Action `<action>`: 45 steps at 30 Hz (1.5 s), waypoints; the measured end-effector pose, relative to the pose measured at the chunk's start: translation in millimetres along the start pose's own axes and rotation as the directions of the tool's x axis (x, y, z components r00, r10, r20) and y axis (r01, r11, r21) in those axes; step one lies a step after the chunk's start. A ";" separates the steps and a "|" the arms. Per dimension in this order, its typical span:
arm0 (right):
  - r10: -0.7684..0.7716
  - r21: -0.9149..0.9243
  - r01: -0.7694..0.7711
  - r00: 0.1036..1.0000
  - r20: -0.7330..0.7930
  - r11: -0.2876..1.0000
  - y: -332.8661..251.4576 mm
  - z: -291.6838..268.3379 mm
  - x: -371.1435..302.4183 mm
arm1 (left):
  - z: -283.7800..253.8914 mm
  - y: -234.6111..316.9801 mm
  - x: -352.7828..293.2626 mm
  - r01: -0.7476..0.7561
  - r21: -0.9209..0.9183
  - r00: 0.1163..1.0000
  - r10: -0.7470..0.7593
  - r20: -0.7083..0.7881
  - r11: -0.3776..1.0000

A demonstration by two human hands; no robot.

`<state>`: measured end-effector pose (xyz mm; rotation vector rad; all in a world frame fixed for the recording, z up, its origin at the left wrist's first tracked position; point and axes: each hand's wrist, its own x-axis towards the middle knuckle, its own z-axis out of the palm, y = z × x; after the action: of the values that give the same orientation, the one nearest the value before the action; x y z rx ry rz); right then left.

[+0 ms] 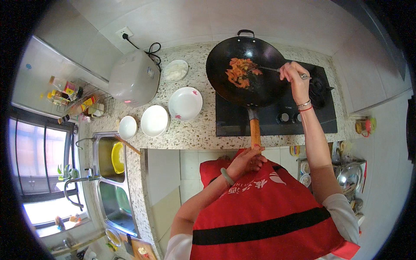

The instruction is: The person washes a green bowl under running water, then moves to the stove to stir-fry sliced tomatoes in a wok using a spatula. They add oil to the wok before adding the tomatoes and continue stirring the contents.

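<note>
A black wok (225, 84) sits over the left part of the black gas stove (236, 121). Chopped orange-red food with some greenish bits (241, 73) lies in its bottom. My right hand (295, 77) is closed around the grip of a long-handled metal cooking utensil (270, 69). Its far end reaches into the food, which hides the shape of its head. With my left hand (248, 161), I hold the end of the wok's wooden handle (255, 132), close to my red apron (260, 208).
Left of the stove stand a pink-marked white plate (185, 104), two white bowls (155, 121) (128, 128) and a dish of white food (176, 70). A rice cooker (134, 78) is behind them. Chopsticks (128, 145) lie near the double sink (113, 195), which holds a yellow basket (117, 158).
</note>
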<state>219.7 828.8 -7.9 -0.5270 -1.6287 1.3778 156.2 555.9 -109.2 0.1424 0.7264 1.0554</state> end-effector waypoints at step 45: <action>0.215 0.458 -0.071 0.938 -0.272 0.886 12.4 8.9 -15.7 | 3.7 0.9 -2.0 0.000 -0.009 1.000 0.000 -0.021 1.000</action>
<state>217.2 815.0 -24.8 -0.5688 -0.9884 1.6213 157.1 555.5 -105.0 0.1241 0.7409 1.0616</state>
